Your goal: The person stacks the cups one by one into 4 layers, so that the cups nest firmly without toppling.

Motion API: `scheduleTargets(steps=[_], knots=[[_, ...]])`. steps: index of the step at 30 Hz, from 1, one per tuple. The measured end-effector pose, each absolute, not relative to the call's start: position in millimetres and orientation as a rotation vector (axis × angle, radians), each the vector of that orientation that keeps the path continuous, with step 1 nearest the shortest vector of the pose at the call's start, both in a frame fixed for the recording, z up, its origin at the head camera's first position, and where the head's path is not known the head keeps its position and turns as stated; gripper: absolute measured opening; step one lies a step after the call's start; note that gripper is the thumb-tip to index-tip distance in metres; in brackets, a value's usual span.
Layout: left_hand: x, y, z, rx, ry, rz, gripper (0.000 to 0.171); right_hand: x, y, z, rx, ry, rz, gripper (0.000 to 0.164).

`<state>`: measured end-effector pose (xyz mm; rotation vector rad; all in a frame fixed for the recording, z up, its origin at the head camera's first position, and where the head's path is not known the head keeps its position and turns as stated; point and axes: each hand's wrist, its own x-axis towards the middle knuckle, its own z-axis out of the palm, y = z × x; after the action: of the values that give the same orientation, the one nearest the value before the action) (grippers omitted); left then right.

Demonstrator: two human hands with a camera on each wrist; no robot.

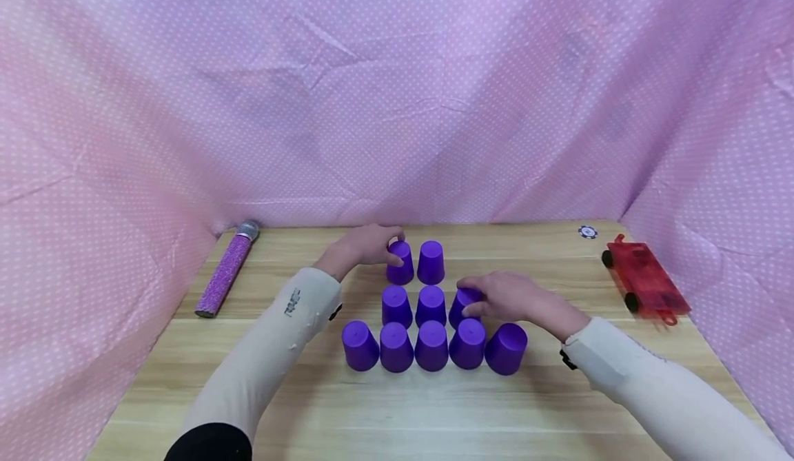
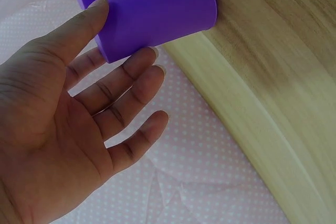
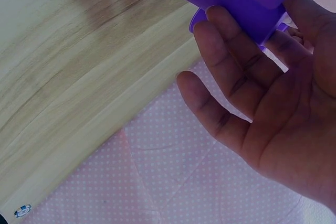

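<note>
Purple cups, upturned, stand in three rows on the table: two toward the far edge, three behind the five closest to the near edge. Left hand: thumb and fingers pinch far row's left cup; little finger spread away. Right hand: pinches middle row's right cup. Microphone near left edge; red cart by right edge; chip near far right corner.

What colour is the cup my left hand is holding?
The cup in your left hand is plain purple, clearest in the left wrist view.
</note>
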<state>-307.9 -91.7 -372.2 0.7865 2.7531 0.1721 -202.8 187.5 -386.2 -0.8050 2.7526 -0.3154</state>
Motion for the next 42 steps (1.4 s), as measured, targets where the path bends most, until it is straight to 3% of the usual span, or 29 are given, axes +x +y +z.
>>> scheduleTargets(steps=[28,37,42], knots=[[-309.4,-89.5,-380.5,0.739,2.772,0.149,0.049,-202.2,187.1,-386.1,-0.813,2.755,-0.318,0.055],[-306.6,-102.2,-373.1,0.704,2.757,0.251,0.069,-202.2,186.4,-385.0,-0.804,2.744,-0.326,0.055],[-295.1,-112.1,-364.0,0.769,2.802,0.225,0.060,-201.5,187.1,-384.5,-0.799,2.741,-0.324,0.055]])
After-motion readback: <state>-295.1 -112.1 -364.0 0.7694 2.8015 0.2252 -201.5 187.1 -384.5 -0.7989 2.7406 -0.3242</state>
